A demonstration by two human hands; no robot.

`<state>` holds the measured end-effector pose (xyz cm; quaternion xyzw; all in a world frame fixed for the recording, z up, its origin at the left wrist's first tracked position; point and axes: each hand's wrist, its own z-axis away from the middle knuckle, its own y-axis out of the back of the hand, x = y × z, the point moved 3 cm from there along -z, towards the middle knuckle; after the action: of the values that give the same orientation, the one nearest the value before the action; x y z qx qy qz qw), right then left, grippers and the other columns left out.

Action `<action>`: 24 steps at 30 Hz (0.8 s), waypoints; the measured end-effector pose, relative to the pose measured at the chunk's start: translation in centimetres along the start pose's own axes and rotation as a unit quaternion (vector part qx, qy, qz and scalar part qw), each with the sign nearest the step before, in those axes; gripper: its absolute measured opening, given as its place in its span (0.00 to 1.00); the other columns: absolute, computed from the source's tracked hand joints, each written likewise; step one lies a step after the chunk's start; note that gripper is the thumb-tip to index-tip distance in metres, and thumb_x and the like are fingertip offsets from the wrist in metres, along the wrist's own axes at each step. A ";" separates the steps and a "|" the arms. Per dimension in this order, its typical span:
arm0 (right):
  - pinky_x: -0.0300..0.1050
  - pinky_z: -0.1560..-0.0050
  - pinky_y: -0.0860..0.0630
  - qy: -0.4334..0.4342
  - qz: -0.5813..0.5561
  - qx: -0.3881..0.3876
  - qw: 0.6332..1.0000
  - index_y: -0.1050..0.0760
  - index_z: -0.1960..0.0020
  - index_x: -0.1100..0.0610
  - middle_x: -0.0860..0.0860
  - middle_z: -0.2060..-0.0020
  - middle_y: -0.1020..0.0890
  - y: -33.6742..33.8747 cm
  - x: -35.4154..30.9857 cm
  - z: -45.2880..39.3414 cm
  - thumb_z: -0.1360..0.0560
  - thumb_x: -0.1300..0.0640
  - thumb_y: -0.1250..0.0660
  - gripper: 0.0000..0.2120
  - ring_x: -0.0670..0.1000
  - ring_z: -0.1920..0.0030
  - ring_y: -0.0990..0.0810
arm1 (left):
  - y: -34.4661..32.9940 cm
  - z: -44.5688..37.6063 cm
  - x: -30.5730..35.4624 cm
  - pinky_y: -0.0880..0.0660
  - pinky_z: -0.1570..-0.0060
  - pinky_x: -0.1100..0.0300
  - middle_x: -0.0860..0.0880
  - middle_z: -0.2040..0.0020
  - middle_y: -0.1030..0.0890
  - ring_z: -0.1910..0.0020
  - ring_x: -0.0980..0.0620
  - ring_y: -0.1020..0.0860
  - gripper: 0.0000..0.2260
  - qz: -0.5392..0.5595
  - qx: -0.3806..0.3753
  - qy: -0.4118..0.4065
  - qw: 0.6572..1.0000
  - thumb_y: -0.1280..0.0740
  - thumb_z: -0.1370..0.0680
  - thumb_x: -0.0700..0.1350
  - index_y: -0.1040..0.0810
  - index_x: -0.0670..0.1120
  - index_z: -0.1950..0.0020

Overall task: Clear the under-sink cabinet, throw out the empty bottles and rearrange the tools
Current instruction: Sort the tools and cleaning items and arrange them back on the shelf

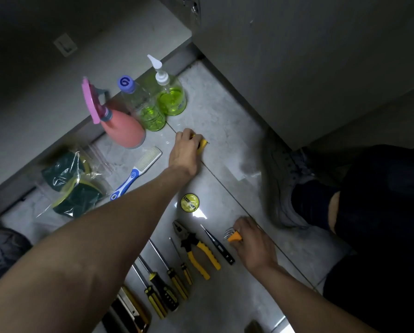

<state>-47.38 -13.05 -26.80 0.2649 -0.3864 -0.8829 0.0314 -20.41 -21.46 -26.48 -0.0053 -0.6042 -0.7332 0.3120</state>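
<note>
My left hand (185, 150) reaches far across the grey tiled floor and grips a small yellow tool (203, 143) lying on the tile. My right hand (251, 239) holds an orange-cased hex key set (233, 236) down on the floor. Between my arms lies a row of tools: yellow-handled pliers (196, 251), a slim black tester pen (219, 246) and several yellow-and-black screwdrivers (167, 280). A round yellow tape measure (189, 202) sits above the pliers. Three bottles stand by the cabinet base: a pink spray bottle (123, 126), a purple-capped bottle (143, 106) and a pump bottle (171, 94), the last two holding green liquid.
A blue-and-white brush (136, 174) and a clear bag of green scouring pads (73, 186) lie at left. A yellow utility knife (131, 308) lies at the bottom. Grey cabinet fronts (297, 68) rise behind. My shoe (282, 188) and dark-trousered leg stand at right.
</note>
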 end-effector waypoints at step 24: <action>0.48 0.49 0.24 -0.075 -0.024 0.021 0.997 0.26 0.48 0.55 0.52 0.43 0.23 -0.4 -0.7 -0.5 0.25 0.55 0.30 0.09 0.56 0.43 0.23 | -4.0 8.5 3.0 0.29 0.55 0.53 0.44 0.48 0.22 0.48 0.42 0.25 0.16 0.000 -0.132 0.001 0.991 0.31 0.23 0.56 0.25 0.43 0.49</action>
<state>-46.46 -12.89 -27.03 0.2076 -0.3993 -0.8927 -0.0243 -27.83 -14.92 -26.54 -0.0454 -0.5016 -0.8068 0.3089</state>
